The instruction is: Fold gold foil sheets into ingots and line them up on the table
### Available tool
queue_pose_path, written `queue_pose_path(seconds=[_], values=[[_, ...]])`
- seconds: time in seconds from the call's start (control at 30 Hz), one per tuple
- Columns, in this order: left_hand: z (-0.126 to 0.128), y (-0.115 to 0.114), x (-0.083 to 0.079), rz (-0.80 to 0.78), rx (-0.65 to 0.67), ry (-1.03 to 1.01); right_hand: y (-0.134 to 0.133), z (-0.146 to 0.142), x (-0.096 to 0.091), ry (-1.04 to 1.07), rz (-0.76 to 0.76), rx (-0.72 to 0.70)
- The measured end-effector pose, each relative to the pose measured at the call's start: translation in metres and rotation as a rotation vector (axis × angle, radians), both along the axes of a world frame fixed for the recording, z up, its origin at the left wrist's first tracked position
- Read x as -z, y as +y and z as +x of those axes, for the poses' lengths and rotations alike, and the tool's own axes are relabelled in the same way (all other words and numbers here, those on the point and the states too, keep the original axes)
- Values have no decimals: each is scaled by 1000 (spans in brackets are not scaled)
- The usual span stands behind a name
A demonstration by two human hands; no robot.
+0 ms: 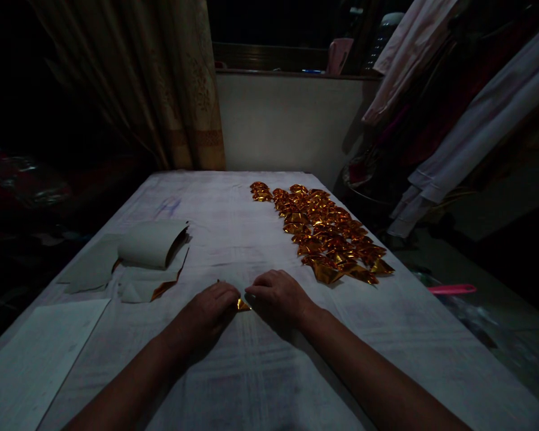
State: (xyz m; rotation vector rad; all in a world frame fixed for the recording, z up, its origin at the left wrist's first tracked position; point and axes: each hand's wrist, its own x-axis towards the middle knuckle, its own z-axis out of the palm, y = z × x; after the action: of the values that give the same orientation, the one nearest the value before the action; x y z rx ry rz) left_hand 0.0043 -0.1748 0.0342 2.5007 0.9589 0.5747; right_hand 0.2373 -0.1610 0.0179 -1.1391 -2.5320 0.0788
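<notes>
My left hand (213, 308) and my right hand (278, 296) rest side by side on the white cloth of the table (269, 359), fingers curled down. Between them a small piece of gold foil paper (243, 305) shows, pressed flat under the fingertips of both hands; most of it is hidden. A long heap of several folded gold foil pieces (326, 230) lies beyond my right hand, toward the table's right edge.
A stack of curled paper sheets with gold undersides (150, 257) lies left of my hands. A flat pale sheet (31, 353) lies at the near left corner. A curtain (161, 84) hangs behind; clothes (453, 108) hang on the right. A pink object (451, 290) lies off the table's right edge.
</notes>
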Motion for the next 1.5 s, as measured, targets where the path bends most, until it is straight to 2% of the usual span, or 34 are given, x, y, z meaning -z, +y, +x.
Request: queue_pose_path(seconds=[0.13,0.23,0.43,0.67,0.83,0.93,1.03,1.17,1.3,1.4,1.5], values=[[-4,3,0,60,47,-5,0,1,10,63,109,-61],[-6,5,3,89,48,-28,-4,2,13,146,111,-57],[-8,4,11,193,-13,-63,-11,-3,13,250,-28,-1],[-3,-4,8,230,-45,-11,-14,-8,18,350,-125,29],[2,-2,7,258,-40,1,-14,-10,13,280,-197,106],[3,1,7,293,-6,-15,-12,-9,13,243,-224,101],[1,3,9,313,18,4,-12,-7,18,255,-173,80],[-1,4,10,292,24,45,-12,-8,21,249,21,48],[-2,5,10,257,34,4,-10,-10,18,227,186,-13],[-4,6,9,220,14,-52,-9,-10,17,215,182,-99],[-7,6,8,170,-1,-124,-7,-7,19,217,173,-109]])
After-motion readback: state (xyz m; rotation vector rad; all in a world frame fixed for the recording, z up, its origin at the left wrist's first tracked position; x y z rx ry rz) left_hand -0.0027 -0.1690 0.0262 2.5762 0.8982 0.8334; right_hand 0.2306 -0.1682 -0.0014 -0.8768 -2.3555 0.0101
